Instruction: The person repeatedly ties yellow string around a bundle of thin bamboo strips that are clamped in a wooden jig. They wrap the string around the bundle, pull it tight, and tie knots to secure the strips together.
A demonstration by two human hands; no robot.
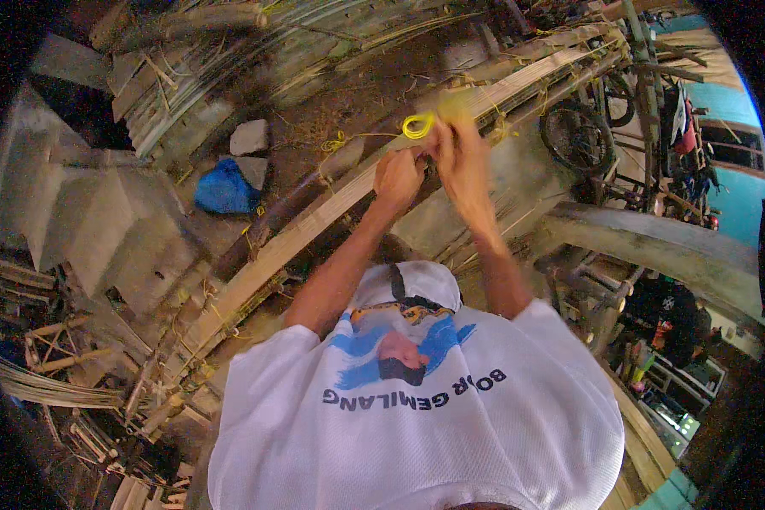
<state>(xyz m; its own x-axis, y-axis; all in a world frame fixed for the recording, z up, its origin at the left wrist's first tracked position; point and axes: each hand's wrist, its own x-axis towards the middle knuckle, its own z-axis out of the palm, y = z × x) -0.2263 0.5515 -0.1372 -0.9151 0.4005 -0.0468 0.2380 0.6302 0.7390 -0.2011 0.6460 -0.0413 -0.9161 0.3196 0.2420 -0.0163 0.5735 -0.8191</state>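
A long bundle of pale wood or bamboo strips (314, 218) runs diagonally from lower left to upper right in front of me. My left hand (399, 176) is closed at the bundle's edge, and what its fingers pinch is too small to make out. Close beside it, my right hand (465, 166) is smeared by motion, its fingers drawn together at a yellow cord. A loop of that yellow cord (417, 127) shows clearly by the fingertips, with a blurred yellow patch above. More yellow cord (336, 138) trails left of the hands over the bundle's far side.
A blue plastic bag (227, 187) lies beyond the bundle, near a pale block (249, 137). Stacked strips (178, 93) fill the far left. A bicycle wheel (576, 136) stands at right, above a concrete ledge (646, 242). Wooden frames (64, 348) lie at lower left.
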